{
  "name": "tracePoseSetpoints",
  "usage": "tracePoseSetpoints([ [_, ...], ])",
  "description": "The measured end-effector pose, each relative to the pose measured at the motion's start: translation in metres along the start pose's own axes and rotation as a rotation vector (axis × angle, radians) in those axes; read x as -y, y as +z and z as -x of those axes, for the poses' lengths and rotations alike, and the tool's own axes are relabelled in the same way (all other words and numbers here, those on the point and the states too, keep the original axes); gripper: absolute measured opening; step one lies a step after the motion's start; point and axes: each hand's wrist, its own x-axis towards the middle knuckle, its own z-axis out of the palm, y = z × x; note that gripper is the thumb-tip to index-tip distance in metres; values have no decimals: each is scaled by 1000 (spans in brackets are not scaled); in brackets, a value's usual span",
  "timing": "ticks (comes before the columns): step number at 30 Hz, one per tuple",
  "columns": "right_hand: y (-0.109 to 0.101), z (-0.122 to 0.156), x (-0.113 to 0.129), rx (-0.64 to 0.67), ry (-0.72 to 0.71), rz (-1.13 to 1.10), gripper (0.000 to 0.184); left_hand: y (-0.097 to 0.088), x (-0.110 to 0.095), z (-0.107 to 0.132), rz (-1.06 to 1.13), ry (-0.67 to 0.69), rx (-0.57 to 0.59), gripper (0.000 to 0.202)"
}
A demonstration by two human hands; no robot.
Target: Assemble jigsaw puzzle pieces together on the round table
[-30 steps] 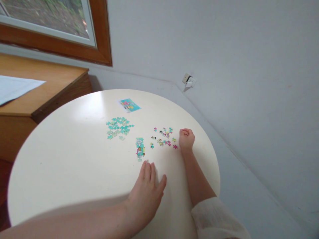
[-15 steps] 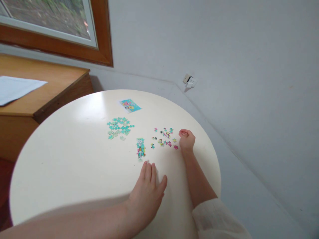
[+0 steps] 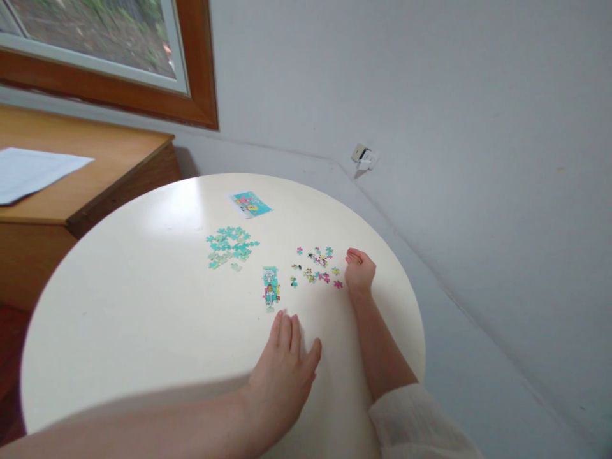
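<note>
My left hand (image 3: pixel 284 376) lies palm down on the white round table, its fingers stretched out and thumb spread, holding nothing. Its fingertips are just below a joined strip of jigsaw puzzle (image 3: pixel 271 288) that shows a cartoon figure on teal. To the right, my right hand (image 3: pixel 360 272) rests near the table's right side with its fingers curled together. Whatever may be inside those fingers is hidden. Just left of it lie loose puzzle pieces (image 3: pixel 325 276) in pink, yellow and teal. A larger group of teal and pale green puzzle pieces (image 3: pixel 230 245) is farther left.
A small colourful picture card (image 3: pixel 250 204) lies toward the far side of the round table (image 3: pixel 143 319). A wooden cabinet (image 3: pixel 124 153) with a white sheet (image 3: pixel 38 169) stands at left, below a window. The wall beyond the table has a socket with a plug (image 3: pixel 364 157).
Both hands hold nearly the same pose and place. The whole view has shifted very slightly; the puzzle pieces, strip and card stay where they were.
</note>
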Motion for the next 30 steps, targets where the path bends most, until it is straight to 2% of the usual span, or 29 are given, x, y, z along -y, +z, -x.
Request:
tracePoseSetpoints([
  [8, 1, -2, -8, 28, -29, -20, 26, -5, -1, -1, -3, -8, 37, 41],
  [19, -2, -1, -4, 22, -55, 36, 30, -1, -1, -1, 4, -4, 27, 42],
  [30, -2, -3, -9, 28, -12, 1, 33, -5, -1, -1, 0, -7, 44, 42],
])
